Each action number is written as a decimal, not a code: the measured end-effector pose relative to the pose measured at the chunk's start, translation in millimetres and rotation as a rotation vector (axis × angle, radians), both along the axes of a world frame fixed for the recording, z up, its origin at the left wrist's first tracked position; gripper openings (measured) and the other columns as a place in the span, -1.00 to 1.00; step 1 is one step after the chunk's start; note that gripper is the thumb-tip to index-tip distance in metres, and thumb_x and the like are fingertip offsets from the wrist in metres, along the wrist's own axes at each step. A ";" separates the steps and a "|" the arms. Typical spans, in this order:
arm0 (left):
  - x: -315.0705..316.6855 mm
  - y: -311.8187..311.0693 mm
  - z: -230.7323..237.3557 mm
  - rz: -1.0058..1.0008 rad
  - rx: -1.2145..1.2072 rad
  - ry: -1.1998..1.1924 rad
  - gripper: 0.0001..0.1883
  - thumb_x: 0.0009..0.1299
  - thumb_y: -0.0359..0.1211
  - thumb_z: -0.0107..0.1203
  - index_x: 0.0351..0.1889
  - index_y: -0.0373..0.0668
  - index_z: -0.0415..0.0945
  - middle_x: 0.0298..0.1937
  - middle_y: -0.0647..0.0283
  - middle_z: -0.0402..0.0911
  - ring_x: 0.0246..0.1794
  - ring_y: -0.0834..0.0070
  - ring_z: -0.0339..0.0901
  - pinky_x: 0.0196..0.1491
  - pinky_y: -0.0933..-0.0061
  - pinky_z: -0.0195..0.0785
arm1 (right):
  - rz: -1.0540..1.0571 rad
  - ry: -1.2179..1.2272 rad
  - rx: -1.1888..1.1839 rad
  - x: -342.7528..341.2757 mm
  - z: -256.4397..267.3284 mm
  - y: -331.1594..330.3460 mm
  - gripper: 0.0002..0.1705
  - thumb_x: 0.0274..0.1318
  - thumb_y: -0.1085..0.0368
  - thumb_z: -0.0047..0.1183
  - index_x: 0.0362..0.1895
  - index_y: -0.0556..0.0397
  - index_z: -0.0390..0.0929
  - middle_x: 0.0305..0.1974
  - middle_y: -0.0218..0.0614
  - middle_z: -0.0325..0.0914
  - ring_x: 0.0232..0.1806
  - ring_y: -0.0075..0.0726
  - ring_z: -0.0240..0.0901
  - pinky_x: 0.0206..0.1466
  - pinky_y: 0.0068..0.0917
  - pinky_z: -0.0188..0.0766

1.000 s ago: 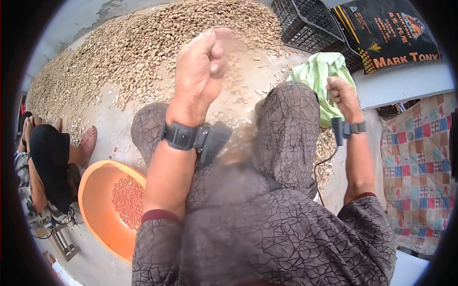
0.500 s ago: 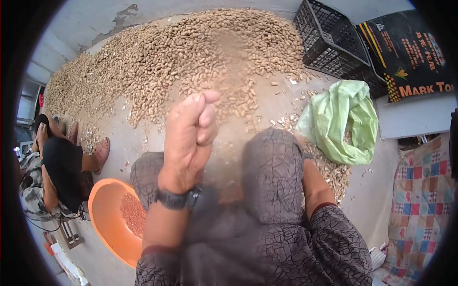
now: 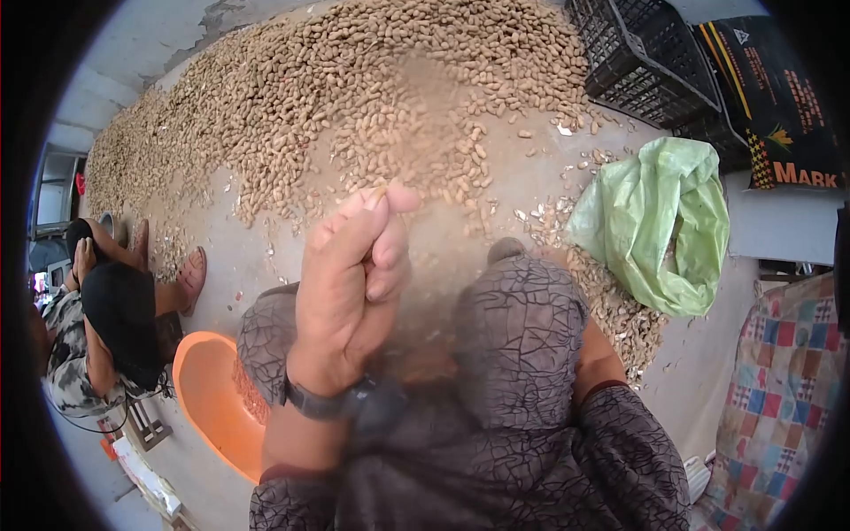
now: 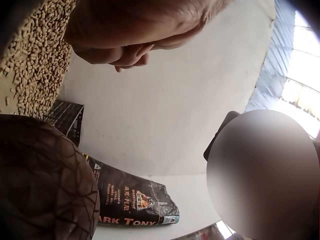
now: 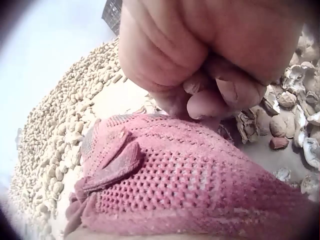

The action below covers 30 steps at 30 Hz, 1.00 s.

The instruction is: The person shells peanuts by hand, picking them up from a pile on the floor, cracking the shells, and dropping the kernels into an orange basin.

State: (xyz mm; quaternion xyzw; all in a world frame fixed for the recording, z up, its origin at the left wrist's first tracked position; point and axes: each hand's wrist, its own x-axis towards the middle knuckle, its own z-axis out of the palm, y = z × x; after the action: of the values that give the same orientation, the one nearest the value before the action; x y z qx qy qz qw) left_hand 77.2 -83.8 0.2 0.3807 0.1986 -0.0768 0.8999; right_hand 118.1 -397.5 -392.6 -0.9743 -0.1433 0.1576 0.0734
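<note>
My left hand [image 3: 350, 274] is raised before the left knee, its fingers curled in and the thumb laid over the forefinger. Nothing shows in its grasp, in the head view or from the left wrist. Behind my right knee [image 3: 527, 345] the right hand is hidden from the head view. From the right wrist, that right hand [image 5: 210, 60] has its fingers curled, fingertips right at the far edge of a pink mesh shoe [image 5: 185, 170]. I cannot tell whether a peanut is inside its fingers. Broken peanut shells [image 5: 285, 120] lie beside the shoe.
A large heap of unshelled peanuts [image 3: 354, 80] covers the floor ahead. Left of me stands an orange basin [image 3: 199, 389] with red kernels [image 3: 251, 398]. At right are a green sack [image 3: 633, 221], black crates [image 3: 651, 75] and a black printed bag [image 3: 779, 106]. Another person [image 3: 115, 332] sits at left.
My right hand has gone from beside the green sack down behind the right knee. The left hand has lowered from over the heap, still curled. The head view has shifted.
</note>
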 end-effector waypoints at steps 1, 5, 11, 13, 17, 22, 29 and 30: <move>0.6 -0.3 -0.9 0.000 -0.002 0.009 -0.77 0.47 -0.32 -0.17 -0.16 -0.31 0.42 -0.65 0.47 0.26 -0.81 0.80 0.04 -0.74 0.77 -0.10 | -0.012 0.012 0.005 1.9 -4.6 2.1 -0.79 -0.08 0.20 0.04 -0.42 0.05 0.60 -0.47 -0.11 0.56 -0.40 -0.12 0.52 -0.33 -0.27 0.40; 2.3 -1.8 -1.6 -0.004 -0.007 0.016 -0.76 0.47 -0.32 -0.17 -0.15 -0.31 0.41 -0.64 0.46 0.26 -0.81 0.80 0.04 -0.74 0.77 -0.10 | -0.057 0.057 0.022 -7.0 -8.9 -21.7 -0.78 -0.09 0.19 0.07 -0.40 0.06 0.59 -0.46 -0.11 0.57 -0.39 -0.13 0.52 -0.30 -0.29 0.40; 7.1 -2.7 -0.4 -0.007 -0.007 0.043 -0.76 0.47 -0.32 -0.18 -0.15 -0.31 0.41 -0.65 0.46 0.26 -0.81 0.80 0.04 -0.74 0.77 -0.10 | -0.219 0.102 0.137 7.0 5.2 -1.5 -0.77 -0.21 0.17 0.10 -0.45 0.02 0.61 -0.47 -0.05 0.55 -0.34 -0.01 0.51 -0.27 -0.24 0.41; 8.0 -3.3 -0.1 0.000 -0.017 0.049 -0.76 0.47 -0.32 -0.18 -0.15 -0.31 0.41 -0.65 0.46 0.26 -0.81 0.80 0.04 -0.74 0.77 -0.10 | -0.211 0.088 0.135 6.8 16.6 4.2 -0.77 -0.22 0.17 0.10 -0.46 0.02 0.61 -0.46 -0.07 0.56 -0.35 0.00 0.51 -0.27 -0.23 0.41; 9.3 -4.4 -2.1 -0.023 -0.015 0.062 -0.76 0.47 -0.33 -0.20 -0.15 -0.31 0.40 -0.65 0.46 0.26 -0.81 0.80 0.04 -0.74 0.77 -0.09 | -0.190 0.093 0.172 8.9 16.1 0.7 -0.79 -0.21 0.19 0.09 -0.47 0.02 0.62 -0.47 -0.11 0.57 -0.37 -0.01 0.51 -0.27 -0.22 0.41; 15.3 -7.4 -6.5 -0.037 -0.003 0.092 -0.76 0.48 -0.33 -0.22 -0.15 -0.31 0.39 -0.65 0.47 0.26 -0.81 0.80 0.03 -0.73 0.77 -0.09 | -0.129 0.036 0.213 6.2 24.4 0.0 -0.83 -0.16 0.24 0.07 -0.49 0.04 0.60 -0.50 -0.11 0.56 -0.42 -0.04 0.52 -0.30 -0.24 0.41; 28.8 -14.4 -16.9 -0.047 -0.034 0.122 -0.75 0.49 -0.33 -0.23 -0.14 -0.32 0.39 -0.64 0.46 0.26 -0.81 0.79 0.03 -0.73 0.76 -0.09 | -0.178 0.199 0.286 7.4 24.0 -0.1 -0.68 0.04 0.21 -0.14 -0.53 0.16 0.56 -0.48 0.05 0.53 -0.40 0.08 0.49 -0.33 -0.10 0.39; 29.9 -13.9 -20.1 -0.062 -0.056 0.102 -0.77 0.46 -0.33 -0.18 -0.14 -0.32 0.39 -0.62 0.45 0.29 -0.78 0.79 0.05 -0.70 0.76 -0.09 | -0.182 0.206 0.287 7.5 25.8 -0.4 -0.68 0.04 0.21 -0.14 -0.53 0.16 0.56 -0.48 0.05 0.53 -0.40 0.08 0.49 -0.33 -0.10 0.39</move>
State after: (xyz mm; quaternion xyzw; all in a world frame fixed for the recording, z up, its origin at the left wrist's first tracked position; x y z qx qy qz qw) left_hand 107.1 -97.7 -19.9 0.3568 0.2302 -0.1294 0.8961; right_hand 125.6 -397.9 -366.9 -0.9416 -0.0675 0.2270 0.2396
